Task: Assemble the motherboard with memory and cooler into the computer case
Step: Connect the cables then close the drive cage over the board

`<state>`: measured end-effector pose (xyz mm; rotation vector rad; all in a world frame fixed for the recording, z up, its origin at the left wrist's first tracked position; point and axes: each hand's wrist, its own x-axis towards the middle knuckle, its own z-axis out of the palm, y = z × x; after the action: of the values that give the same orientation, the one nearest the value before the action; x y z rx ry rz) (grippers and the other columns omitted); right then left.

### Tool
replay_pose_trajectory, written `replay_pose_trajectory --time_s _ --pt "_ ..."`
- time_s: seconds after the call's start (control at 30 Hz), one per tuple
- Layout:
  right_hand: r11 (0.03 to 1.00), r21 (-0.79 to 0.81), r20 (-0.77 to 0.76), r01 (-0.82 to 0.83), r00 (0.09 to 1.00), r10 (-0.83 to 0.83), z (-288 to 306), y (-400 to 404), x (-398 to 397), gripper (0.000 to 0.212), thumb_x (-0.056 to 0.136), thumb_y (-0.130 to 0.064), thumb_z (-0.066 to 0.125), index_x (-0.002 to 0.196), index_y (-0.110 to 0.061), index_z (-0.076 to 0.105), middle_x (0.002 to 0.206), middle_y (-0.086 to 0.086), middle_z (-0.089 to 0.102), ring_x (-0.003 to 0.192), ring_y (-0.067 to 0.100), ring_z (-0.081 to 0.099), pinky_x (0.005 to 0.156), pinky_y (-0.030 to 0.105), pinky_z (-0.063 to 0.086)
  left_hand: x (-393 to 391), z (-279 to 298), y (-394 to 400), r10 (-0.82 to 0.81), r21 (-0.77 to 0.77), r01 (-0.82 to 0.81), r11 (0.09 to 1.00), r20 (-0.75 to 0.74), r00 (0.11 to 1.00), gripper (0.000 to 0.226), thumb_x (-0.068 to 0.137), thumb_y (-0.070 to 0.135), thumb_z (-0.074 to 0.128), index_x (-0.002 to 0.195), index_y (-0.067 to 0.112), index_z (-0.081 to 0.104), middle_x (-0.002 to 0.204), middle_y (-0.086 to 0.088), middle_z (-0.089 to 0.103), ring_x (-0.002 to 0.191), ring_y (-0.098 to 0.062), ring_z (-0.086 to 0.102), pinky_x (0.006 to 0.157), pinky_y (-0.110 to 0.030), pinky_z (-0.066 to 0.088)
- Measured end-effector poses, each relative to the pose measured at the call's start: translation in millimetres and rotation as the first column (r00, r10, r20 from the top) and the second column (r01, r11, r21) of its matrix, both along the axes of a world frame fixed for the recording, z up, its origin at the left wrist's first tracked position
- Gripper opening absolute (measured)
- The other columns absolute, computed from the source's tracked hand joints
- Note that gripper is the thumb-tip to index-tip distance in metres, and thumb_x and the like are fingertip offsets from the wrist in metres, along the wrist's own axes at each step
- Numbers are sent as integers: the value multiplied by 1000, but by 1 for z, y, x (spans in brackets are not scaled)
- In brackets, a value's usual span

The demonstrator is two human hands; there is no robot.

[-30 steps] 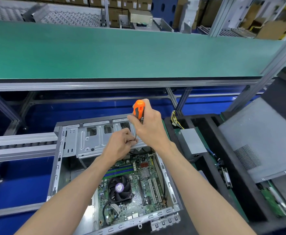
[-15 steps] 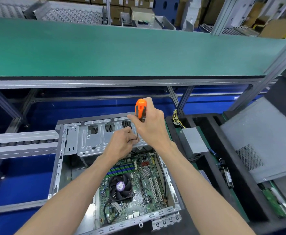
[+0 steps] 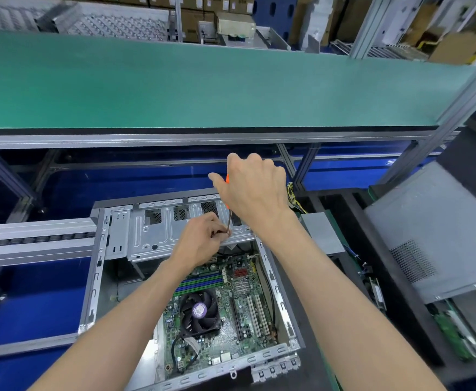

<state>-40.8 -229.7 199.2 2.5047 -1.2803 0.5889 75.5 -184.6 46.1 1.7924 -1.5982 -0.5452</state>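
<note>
1. Nearest, the board (image 3: 231,306) lies flat in the open case (image 3: 95,277), with its fan (image 3: 200,309) and memory (image 3: 200,280) already fitted.
2. Above the board's far edge, the left hand (image 3: 203,244) is pinched shut on the lower shaft of the screwdriver (image 3: 229,221), steadying the tip near the edge of the drive cage (image 3: 157,235); the tip itself is hidden.
3. Higher, the right hand (image 3: 256,193) is closed around the handle. A second ago the orange handle stood clear above the fist; now the wrist has rolled over and only a sliver of orange shows. Judged from this, a turn of the driver is under way, so a screw is probably being driven at the far end of the case.
4. Beyond, the green desk (image 3: 231,80) runs across the view.
</note>
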Motion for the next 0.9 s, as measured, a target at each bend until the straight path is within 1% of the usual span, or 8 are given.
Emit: replay_pose_trajectory --time_s 0.17,0.3,0.43,0.5,0.57,0.7,0.83,0.9 --pt "962 210 1 -174 984 177 9 -10 -5 23 98 -33 52 88 -16 42 67 -2 29 70 31 41 59 38 30 0 7 2 -13 23 18 1000 -187 982 14 91 17 71 91 28 78 88 12 65 73 -5 60 65 -14 43" --pt "876 346 -17 -337 931 365 24 -7 -2 6 89 -15 57 88 -18 51 82 1 58 78 29 53 65 38 44 -3 18 6 0 37 13 999 -320 947 19 93 17 68 87 33 75 83 28 70 76 8 62 67 -3 40" --pt "820 458 -1 -343 922 387 28 -8 -8 12 77 -8 57 84 -18 57 82 -4 56 78 22 54 64 32 39 -5 16 5 79 55 -65 996 -336 938 16 90 18 72 81 29 78 73 31 69 77 11 64 67 -2 41" --pt "864 432 -17 -260 955 296 25 -11 -11 9 87 -24 56 85 -17 53 77 -2 47 72 25 51 61 34 37 -9 15 3 108 51 -97 994 -336 936 8 87 15 75 87 18 81 69 35 66 75 12 65 70 -2 43" --pt "906 388 -72 -168 975 212 22 -12 -11 27 99 -39 47 87 -16 45 73 -3 34 67 25 41 60 36 33 -12 15 1 128 51 -118 992 -341 931 8 86 13 76 92 12 81 66 35 64 67 13 63 70 -5 45" --pt "872 438 -80 -218 957 280 23 -16 -9 16 97 -23 47 85 -13 48 80 6 49 76 31 48 62 34 38 -12 14 3 100 32 -94 995 -319 942 8 86 13 76 92 10 81 63 29 67 48 14 52 55 1 37" --pt "821 481 -53 -307 925 377 29 -17 -10 12 82 -9 52 79 -17 61 77 -3 55 73 19 50 58 27 33 -8 19 7 88 48 -76 996 -357 930 6 85 18 78 89 20 82 79 20 74 70 8 66 66 -5 44" --pt "789 521 -43 -326 913 406 33 -18 -12 17 76 -6 57 78 -21 65 80 -8 58 71 9 49 54 22 31 -7 26 8 59 42 -45 998 -429 901 13 86 18 77 92 29 79 82 15 76 71 3 68 69 -12 49"
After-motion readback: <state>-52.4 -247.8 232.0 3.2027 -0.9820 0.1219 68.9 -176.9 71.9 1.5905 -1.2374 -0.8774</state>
